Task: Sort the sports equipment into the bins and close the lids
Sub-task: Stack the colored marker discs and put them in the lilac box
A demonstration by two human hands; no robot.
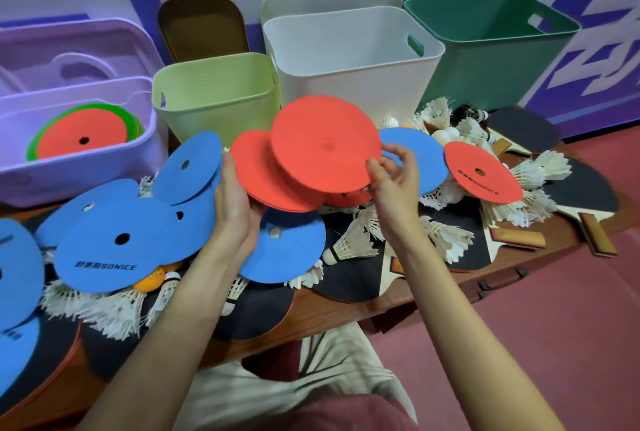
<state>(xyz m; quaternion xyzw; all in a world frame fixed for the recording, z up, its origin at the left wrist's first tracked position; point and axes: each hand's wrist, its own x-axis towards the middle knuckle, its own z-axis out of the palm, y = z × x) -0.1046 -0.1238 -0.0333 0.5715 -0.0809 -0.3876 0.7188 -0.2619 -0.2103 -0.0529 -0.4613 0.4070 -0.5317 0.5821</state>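
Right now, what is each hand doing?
Left hand: holds a stack of red discs.
Right hand: pinches the top red disc by its edge.

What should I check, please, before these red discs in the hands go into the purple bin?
1. Left hand holds the stack of red discs: ok.
2. Right hand pinches the top red disc at its edge: ok.
3. Purple bin open, lid off: ok.
4. Bin already holds a red disc, so the kind matches: ok.
5. All red discs gathered: not ok, a loose red disc lies on the shuttlecocks at the right.
6. Number of discs in the stack: cannot tell.
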